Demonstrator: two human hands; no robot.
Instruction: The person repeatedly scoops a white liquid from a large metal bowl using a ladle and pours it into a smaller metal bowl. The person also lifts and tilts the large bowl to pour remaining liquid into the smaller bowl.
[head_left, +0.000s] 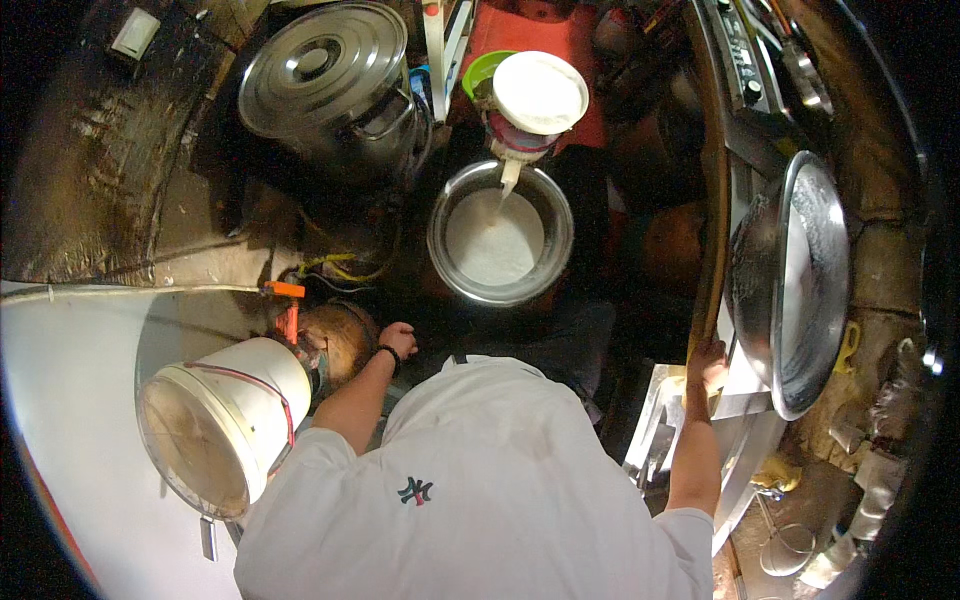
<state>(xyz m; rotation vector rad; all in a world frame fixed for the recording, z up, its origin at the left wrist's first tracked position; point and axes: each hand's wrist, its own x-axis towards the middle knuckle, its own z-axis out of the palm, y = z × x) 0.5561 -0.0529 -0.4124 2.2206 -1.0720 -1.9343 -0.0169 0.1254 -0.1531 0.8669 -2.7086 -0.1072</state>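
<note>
My left hand (400, 340), with a dark bracelet at the wrist, hangs with curled fingers beside a brown rounded object (339, 337). I see nothing in it. At the right, my right hand (706, 366) grips the brown edge of a counter (711, 285). In front of me, a round steel basin (559, 251) holds whitish liquid (495, 244). Above its far rim juts the pale spout (511, 174) of what looks like a grinding machine (521, 142). A white round hopper or bowl (540, 91) tops the machine, with white contents.
A large lidded steel pot (322, 71) stands at the far left. Nearer are a white bucket (251, 397) and an orange valve (286, 300) on a hose. A wide metal wok-like pan (817, 285) sits at the right. A green basin (480, 71) shows behind the hopper.
</note>
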